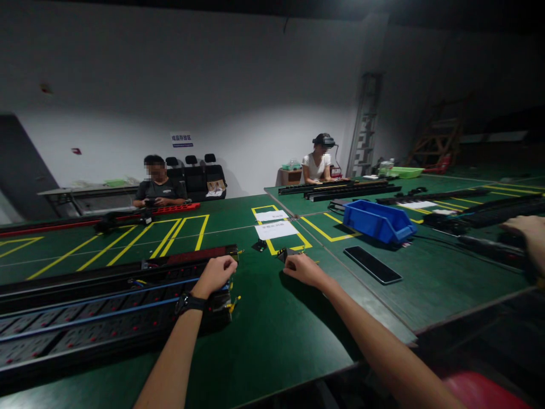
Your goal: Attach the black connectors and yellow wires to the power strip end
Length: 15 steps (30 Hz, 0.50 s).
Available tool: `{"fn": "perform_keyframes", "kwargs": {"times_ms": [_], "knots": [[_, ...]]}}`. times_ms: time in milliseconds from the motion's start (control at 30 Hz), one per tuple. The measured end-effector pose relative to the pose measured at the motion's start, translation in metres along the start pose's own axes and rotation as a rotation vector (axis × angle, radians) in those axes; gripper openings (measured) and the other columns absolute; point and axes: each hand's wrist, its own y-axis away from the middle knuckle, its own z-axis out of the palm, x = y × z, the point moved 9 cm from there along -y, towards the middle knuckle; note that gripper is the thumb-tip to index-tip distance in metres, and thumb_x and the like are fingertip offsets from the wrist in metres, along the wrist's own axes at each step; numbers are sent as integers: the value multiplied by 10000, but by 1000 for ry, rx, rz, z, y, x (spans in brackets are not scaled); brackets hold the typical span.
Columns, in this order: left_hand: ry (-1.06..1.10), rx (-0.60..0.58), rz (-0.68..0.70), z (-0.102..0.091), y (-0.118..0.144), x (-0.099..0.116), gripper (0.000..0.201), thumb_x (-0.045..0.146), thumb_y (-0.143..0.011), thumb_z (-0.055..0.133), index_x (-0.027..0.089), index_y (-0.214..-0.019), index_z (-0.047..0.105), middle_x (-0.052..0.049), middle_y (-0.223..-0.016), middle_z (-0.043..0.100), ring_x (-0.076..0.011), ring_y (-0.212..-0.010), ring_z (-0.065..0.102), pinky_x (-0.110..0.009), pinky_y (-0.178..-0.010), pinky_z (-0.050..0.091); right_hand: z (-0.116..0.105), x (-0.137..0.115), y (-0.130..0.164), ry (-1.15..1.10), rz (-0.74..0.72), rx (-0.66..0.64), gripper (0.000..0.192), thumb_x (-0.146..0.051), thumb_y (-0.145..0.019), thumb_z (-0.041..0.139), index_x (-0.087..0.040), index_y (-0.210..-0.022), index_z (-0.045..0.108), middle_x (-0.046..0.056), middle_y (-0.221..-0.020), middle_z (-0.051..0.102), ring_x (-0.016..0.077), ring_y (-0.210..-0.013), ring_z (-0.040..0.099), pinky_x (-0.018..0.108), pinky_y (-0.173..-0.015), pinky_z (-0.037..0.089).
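On the left of the green table lies a long black rail-like assembly (97,318) with blue strips, red dots and short yellow-tipped wires at its near right end. My left hand (218,275), a dark watch on its wrist, rests over that end with its fingers curled together; what they pinch, if anything, is hidden. To the right, apart from the assembly, my right hand (305,269) is closed on a small black part (285,253), with a bit of yellow-green showing beside it. Another small black piece (260,245) lies just beyond, by the white paper sheets (276,229).
A blue bin (378,221) and a black phone-like slab (372,264) are on the right. Another person's hand (528,233) reaches in at the right edge over black rails. Two people sit across the table (272,341), near more rails (353,190).
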Motion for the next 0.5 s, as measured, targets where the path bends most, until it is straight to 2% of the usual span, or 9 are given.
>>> {"fn": "perform_keyframes", "kwargs": {"times_ms": [500], "knots": [[10,1,-1,0,0,-1,349,406,-922,484,188,-781,718,-43,-800,764,-198,-750,683,-275,-708,434,-1,-1,0,7,-11,3,107,-223,-852,656,-179,-754,644,16,-739,661,127,-653,568,231,-591,326]]}}
